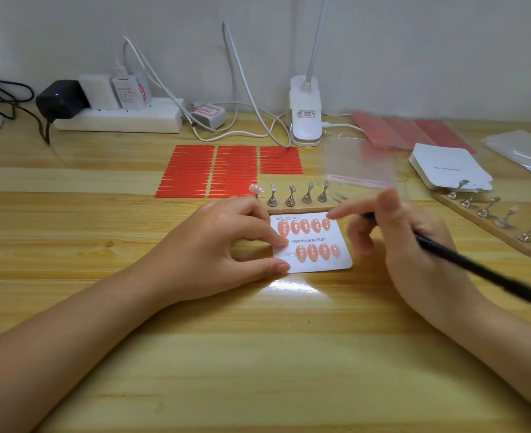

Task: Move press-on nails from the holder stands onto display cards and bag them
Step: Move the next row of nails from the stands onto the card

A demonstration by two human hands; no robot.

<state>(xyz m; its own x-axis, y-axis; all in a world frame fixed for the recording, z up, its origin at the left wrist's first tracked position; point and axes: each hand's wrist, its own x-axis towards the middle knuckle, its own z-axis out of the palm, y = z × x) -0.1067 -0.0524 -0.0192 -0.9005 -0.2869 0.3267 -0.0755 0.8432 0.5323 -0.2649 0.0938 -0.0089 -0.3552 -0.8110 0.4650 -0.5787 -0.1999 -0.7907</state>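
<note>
A white display card [315, 266] printed "Handmade Nail" lies on the wooden table, carrying two rows of peach press-on nails [312, 252]. My left hand [226, 242] pins the card's left edge with thumb and forefinger. My right hand [411, 245] hovers at the card's right side, forefinger stretched over the top row, with a black pen-like tool [483, 270] held in its fingers. Behind the card stands a wooden holder strip [292, 210] with metal stands; the leftmost stand bears one pale pink nail [254, 189], the others look bare.
A second holder strip [492, 228] with bare stands lies at the right. Red adhesive tab sheets [189, 171], a clear bag [361, 164], a stack of white cards [448, 165], more bags [523, 150], a power strip [117, 118] and a clip lamp [305, 110] sit behind.
</note>
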